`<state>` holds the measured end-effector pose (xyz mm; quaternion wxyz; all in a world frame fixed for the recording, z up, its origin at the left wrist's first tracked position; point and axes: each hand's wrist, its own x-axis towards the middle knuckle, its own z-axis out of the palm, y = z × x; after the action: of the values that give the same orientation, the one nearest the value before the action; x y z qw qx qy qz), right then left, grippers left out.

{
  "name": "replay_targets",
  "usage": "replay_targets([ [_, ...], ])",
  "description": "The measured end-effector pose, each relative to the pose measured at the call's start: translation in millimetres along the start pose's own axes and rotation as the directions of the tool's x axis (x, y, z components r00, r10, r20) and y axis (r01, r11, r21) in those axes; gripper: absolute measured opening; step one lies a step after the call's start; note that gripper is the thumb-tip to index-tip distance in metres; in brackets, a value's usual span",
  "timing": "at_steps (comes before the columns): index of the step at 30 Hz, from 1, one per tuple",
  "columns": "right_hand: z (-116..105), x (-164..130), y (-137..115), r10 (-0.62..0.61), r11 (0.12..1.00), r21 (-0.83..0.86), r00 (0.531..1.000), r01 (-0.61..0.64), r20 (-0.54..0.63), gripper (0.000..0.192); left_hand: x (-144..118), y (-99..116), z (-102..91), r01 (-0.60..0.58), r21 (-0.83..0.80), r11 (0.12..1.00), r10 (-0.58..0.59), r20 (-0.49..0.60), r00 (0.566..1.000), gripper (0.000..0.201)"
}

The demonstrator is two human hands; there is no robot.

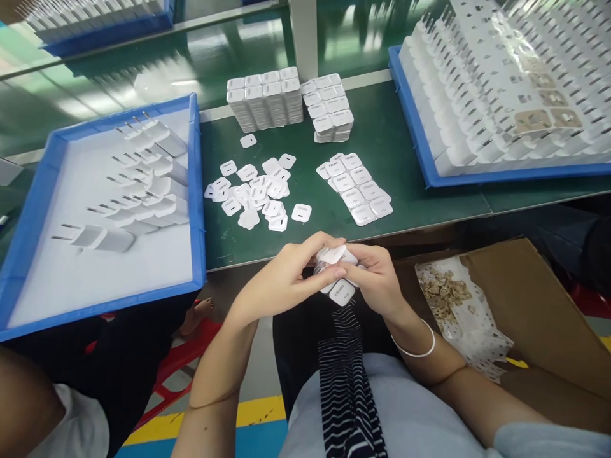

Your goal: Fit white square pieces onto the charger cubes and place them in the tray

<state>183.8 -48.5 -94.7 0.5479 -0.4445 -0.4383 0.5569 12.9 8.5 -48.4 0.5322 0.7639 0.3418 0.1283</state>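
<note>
My left hand (286,277) and my right hand (377,280) meet over my lap, just in front of the green table's edge (305,245). Together they hold a small stack of white square charger covers (340,289), with one cover pinched on top by the left fingertips. A loose pile of the same white covers (255,194) lies on the table just beyond my hands. To its right lies a neat flat row of covers (356,187). Stacked covers (265,98) and a shorter stack (329,117) stand farther back.
A blue tray (38,191) at the left holds several white plug chargers lying down. A second blue tray (420,146) at the back right is packed with upright chargers. A cardboard box (534,299) with scraps on a bag sits at my right. Another person's arm (23,401) shows at bottom left.
</note>
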Motion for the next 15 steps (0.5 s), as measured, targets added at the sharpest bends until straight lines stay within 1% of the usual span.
replay_targets([
  [4, -1, 1, -2, -0.009, 0.999, 0.031, 1.000, 0.009, -0.007, 0.021, 3, -7, 10.1, -0.061, -0.139, 0.988, 0.046, -0.106, 0.993, 0.028],
  [6, -1, 1, -2, -0.004, 1.000, 0.029, 1.000, 0.003, 0.020, 0.023, 4, -10, 13.4, -0.084, -0.174, 0.981, 0.056, -0.162, 0.985, 0.024],
  [10, -2, 1, 1, 0.003, 1.000, 0.025, 0.998, -0.004, 0.067, 0.019, 5, -11, 15.9, -0.101, -0.142, 0.985, 0.057, -0.287, 0.956, 0.028],
  [13, -3, 0, 3, -0.002, 0.999, 0.038, 0.998, -0.001, 0.067, 0.018, 6, -9, 17.0, -0.109, -0.082, 0.991, 0.075, -0.344, 0.936, 0.028],
  [15, -4, 0, 3, 0.020, 0.999, 0.048, 0.998, -0.022, 0.055, 0.018, 8, -9, 16.0, -0.103, -0.060, 0.993, 0.073, -0.373, 0.925, 0.029],
])
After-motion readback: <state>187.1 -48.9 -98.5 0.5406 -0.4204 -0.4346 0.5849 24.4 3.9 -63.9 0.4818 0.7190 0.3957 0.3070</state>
